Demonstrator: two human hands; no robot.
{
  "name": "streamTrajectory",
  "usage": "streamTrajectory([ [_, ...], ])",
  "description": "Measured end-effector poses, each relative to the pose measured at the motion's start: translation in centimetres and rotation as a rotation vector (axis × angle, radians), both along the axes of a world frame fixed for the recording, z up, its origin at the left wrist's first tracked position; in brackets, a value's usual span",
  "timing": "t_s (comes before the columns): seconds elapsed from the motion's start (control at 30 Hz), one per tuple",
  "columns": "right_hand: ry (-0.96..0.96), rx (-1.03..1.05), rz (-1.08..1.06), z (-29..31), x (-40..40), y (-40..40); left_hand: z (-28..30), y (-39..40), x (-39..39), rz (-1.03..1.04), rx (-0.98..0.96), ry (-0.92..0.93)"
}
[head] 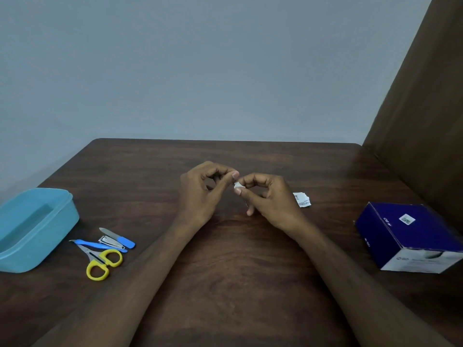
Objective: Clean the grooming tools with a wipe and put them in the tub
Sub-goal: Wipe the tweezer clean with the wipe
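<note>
**Wiping a thin tool at mid-tabletop**

Our left hand (200, 189) pinches one end of a thin metal tool (244, 202); our right hand (265, 196) pinches a small white wipe (237, 185) round it. We judge it light, stiff, slippery: grip ends. The empty light-blue plastic tub (62, 221) waits at the left edge.

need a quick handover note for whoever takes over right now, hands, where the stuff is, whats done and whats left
Left hand: pinches the top of a thin metal tool, mostly hidden.
Right hand: pinches a small white wipe around that tool.
Light blue plastic tub at left: nothing visible inside.
Beside it on the brown wooden table: yellow-handled scissors, silver nail clipper, blue-handled nail file, blue-handled thin tool.
Torn white wrapper and dark blue box at right.
Done: wipe opened.
Left: finish this tool, wipe the others, put all in the tub.
</note>
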State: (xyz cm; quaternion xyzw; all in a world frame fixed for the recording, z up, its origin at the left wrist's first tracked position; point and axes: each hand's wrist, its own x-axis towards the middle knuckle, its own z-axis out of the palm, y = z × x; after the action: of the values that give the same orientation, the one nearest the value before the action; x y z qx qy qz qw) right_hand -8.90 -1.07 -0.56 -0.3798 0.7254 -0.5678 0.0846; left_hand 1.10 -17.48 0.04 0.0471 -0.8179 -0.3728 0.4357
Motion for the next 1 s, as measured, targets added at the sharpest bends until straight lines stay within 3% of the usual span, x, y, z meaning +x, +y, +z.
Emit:
streamTrajectory([
  [0.4,-0.048,-0.005,-0.069,0.2,0.3,0.1,0.0,-0.1,-0.2,-0.031,0.109,-0.018],
  [0.63,-0.307,-0.227,-0.156,0.9,0.1,0.1,-0.3,-0.1,-0.3,-0.05,0.225,-0.126],
  [0.77,-0.412,-0.304,-0.2,1.0,0.0,0.0,-0.4,0.1,-0.5,-0.103,0.159,-0.222],
  [1.0,-0.428,-0.3,-0.204,1.0,0.2,-0.2,-0.3,0.4,-0.2,-0.111,0.048,-0.165],
])
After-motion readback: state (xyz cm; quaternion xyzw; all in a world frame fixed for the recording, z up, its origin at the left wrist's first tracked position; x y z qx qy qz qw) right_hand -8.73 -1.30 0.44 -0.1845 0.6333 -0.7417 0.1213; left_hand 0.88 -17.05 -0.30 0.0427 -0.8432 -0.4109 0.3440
